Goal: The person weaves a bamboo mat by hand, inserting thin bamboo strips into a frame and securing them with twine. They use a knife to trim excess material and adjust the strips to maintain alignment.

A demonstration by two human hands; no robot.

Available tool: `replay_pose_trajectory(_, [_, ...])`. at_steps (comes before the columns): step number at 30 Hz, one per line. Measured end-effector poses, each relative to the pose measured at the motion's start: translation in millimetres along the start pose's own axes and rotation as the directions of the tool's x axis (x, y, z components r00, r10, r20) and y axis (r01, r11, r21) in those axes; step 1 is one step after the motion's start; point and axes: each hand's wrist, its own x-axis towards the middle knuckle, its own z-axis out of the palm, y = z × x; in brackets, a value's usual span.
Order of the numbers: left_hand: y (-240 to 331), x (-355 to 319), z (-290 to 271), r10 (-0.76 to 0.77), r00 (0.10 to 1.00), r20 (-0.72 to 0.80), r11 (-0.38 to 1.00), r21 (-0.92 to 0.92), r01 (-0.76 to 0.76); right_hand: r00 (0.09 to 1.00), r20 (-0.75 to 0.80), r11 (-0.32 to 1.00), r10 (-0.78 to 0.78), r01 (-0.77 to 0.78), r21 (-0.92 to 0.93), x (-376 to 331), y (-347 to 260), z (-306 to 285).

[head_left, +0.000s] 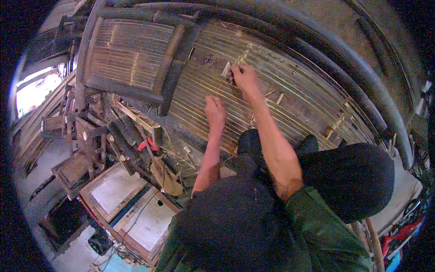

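A wide panel of thin bamboo slats (199, 88) lies in front of me, with pale cross strips over it. Above its middle, my right hand (244, 78) has its fingers curled in a pinch, next to a short pale strip (225, 69). Whatever is between those fingers is too small to make out. Nearer to me and to the left, my left hand (215, 109) is closed, its fingertips pressed together over the slats. A faint thin line seems to run up from it toward the right hand; its ends are hidden in the fingers.
Thick dark bamboo poles (312, 50) edge the panel's far side. A smaller framed slat panel (131, 54) adjoins at left. Lower left are stacked wood pieces (122, 136), a red item (148, 144) and a wooden frame with white panels (113, 190). Dark crumbs (209, 59) lie on the slats.
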Motion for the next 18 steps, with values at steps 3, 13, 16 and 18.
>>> replay_pose_trajectory(3, [32,-2,-19,-0.270,0.929,0.252,0.901,-0.275,0.336,0.999,0.045,0.993,0.022,-0.017,-0.114,13,22,-7])
replay_pose_trajectory(13, [-31,-64,-168,-0.402,0.761,0.510,0.911,0.141,0.387,0.936,0.289,0.974,0.202,-0.222,0.037,-35,39,64])
replay_pose_trajectory(16, [-98,-71,-218,-0.417,0.850,0.322,0.909,0.142,0.392,0.972,0.222,0.984,0.079,-0.112,0.138,-31,31,76])
replay_pose_trajectory(18, [-86,-57,-221,-0.232,0.966,0.114,0.962,0.171,0.211,0.967,0.249,0.995,0.047,-0.024,-0.096,-33,20,76])
